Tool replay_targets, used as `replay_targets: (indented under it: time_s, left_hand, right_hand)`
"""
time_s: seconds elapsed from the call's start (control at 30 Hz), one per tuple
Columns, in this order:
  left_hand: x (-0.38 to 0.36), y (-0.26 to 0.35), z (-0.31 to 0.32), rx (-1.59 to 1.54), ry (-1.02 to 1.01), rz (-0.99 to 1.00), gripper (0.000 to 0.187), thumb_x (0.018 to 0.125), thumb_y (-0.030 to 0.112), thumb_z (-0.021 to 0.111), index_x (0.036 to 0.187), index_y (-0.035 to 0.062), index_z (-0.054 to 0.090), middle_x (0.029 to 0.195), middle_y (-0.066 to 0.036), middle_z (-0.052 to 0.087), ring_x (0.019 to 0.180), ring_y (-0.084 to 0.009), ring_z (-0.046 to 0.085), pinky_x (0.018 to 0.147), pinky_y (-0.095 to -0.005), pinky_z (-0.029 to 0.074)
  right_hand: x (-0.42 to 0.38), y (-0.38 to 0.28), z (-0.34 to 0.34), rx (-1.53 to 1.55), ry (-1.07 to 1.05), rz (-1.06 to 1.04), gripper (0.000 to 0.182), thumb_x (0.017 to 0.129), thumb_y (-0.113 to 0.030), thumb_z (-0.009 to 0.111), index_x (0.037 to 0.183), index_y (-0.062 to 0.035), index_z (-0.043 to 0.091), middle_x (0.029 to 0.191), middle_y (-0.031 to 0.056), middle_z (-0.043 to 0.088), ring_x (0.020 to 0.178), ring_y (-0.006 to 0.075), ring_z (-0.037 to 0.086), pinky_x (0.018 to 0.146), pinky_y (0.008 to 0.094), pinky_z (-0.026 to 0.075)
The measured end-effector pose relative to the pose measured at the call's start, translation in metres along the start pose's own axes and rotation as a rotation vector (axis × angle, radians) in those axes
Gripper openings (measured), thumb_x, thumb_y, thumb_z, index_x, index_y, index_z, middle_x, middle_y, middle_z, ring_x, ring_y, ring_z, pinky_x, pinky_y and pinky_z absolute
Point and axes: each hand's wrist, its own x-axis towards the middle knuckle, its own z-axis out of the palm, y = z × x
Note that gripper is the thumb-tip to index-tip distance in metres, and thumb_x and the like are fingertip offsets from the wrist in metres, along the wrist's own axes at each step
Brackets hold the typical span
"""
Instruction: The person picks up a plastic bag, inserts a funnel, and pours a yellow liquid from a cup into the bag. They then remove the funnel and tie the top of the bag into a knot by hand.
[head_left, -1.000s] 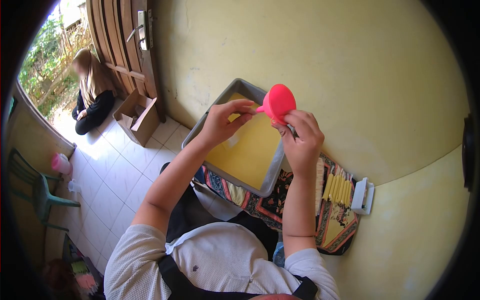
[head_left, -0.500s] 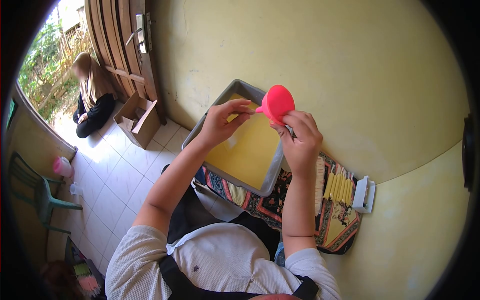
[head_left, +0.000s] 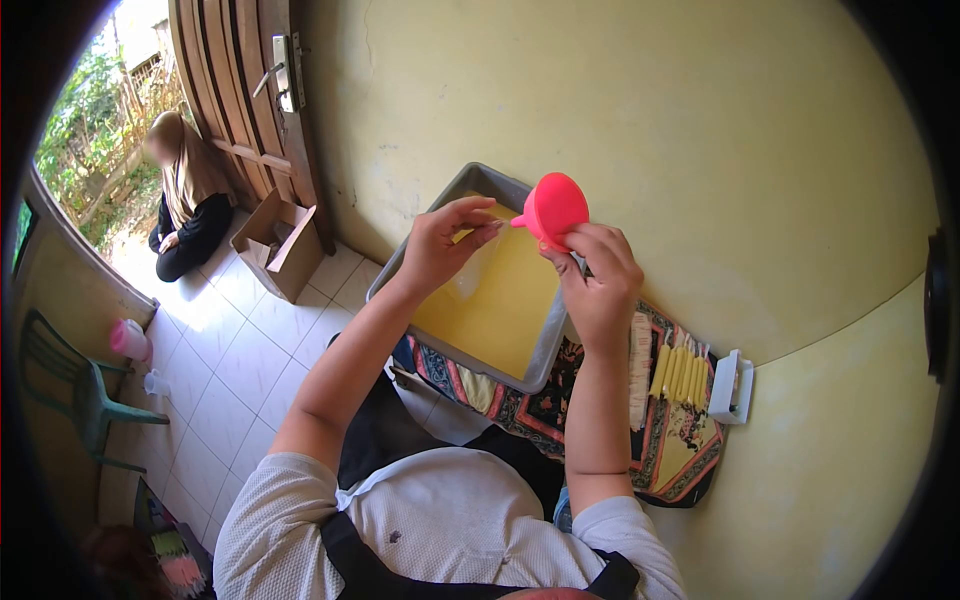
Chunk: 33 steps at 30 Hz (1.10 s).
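In my right hand (head_left: 600,275) is a bright pink funnel (head_left: 555,210), pinched by its rim so that its spout points left. My left hand (head_left: 450,240) is closed in a pinch just left of the spout tip. From its fingers hangs what looks like a thin clear plastic bag (head_left: 472,272), hard to see against the yellow. Below both hands stands a grey rectangular tub (head_left: 545,350) holding yellow liquid (head_left: 495,320). The spout and the left fingertips are close, with a small gap between them.
Several filled yellow tubes (head_left: 680,375) lie on a patterned cloth (head_left: 535,415), beside a pale stack (head_left: 640,370) and a light plastic holder (head_left: 732,388). A person (head_left: 190,210) sits by the door (head_left: 240,90), near a cardboard box (head_left: 280,245). A green chair (head_left: 90,395) stands left.
My left fingers have drawn slightly away from the funnel's spout, and the clear hanging strip shows more plainly. The funnel stays almost in place. The view has shifted slightly.
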Motion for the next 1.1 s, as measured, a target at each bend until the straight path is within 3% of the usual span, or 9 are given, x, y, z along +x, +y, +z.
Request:
replay_targets:
  time_s: [0.17, 0.27, 0.97, 1.1]
  left_hand:
    - [0.0001, 0.0043, 0.0009, -0.013, -0.010, -0.010, 0.043, 0.099, -0.004, 0.078, 0.139, -0.0020, 0.065, 0.112, -0.011, 0.081, 0.111, -0.0169, 0.078, 0.099, -0.0304, 0.062]
    - [-0.0007, 0.0029, 0.0004, -0.033, -0.019, -0.008, 0.043, 0.099, -0.003, 0.078, 0.140, -0.0019, 0.065, 0.112, -0.010, 0.081, 0.111, -0.0169, 0.078, 0.099, -0.0306, 0.062]
    - [-0.0018, 0.0046, -0.0016, -0.042, -0.042, 0.027, 0.045, 0.100, -0.001, 0.078, 0.142, -0.0015, 0.063, 0.114, -0.011, 0.081, 0.109, -0.0168, 0.078, 0.098, -0.0309, 0.063]
    - [-0.0013, 0.0050, -0.0016, -0.033, -0.041, 0.019, 0.045, 0.100, -0.002, 0.078, 0.142, -0.0015, 0.063, 0.114, -0.011, 0.081, 0.109, -0.0168, 0.078, 0.097, -0.0308, 0.062]
  right_hand:
    - [0.0006, -0.0006, -0.0021, -0.011, -0.008, 0.005, 0.027, 0.078, -0.003, 0.093, 0.096, 0.0008, 0.075, 0.099, 0.0113, 0.076, 0.091, 0.0289, 0.072, 0.079, 0.0389, 0.058]
    - [0.0031, -0.0040, -0.0026, 0.003, 0.000, -0.026, 0.025, 0.078, -0.005, 0.092, 0.096, -0.0008, 0.074, 0.098, 0.0118, 0.074, 0.092, 0.0328, 0.070, 0.079, 0.0425, 0.059]
    - [0.0021, -0.0040, 0.0058, 0.026, 0.000, -0.049, 0.025, 0.078, -0.006, 0.092, 0.096, -0.0013, 0.075, 0.099, 0.0113, 0.075, 0.094, 0.0332, 0.071, 0.081, 0.0435, 0.059]
    - [0.0011, -0.0032, 0.0072, 0.021, -0.012, -0.071, 0.027, 0.079, -0.005, 0.093, 0.098, -0.0008, 0.075, 0.100, 0.0107, 0.077, 0.093, 0.0300, 0.073, 0.080, 0.0399, 0.059]
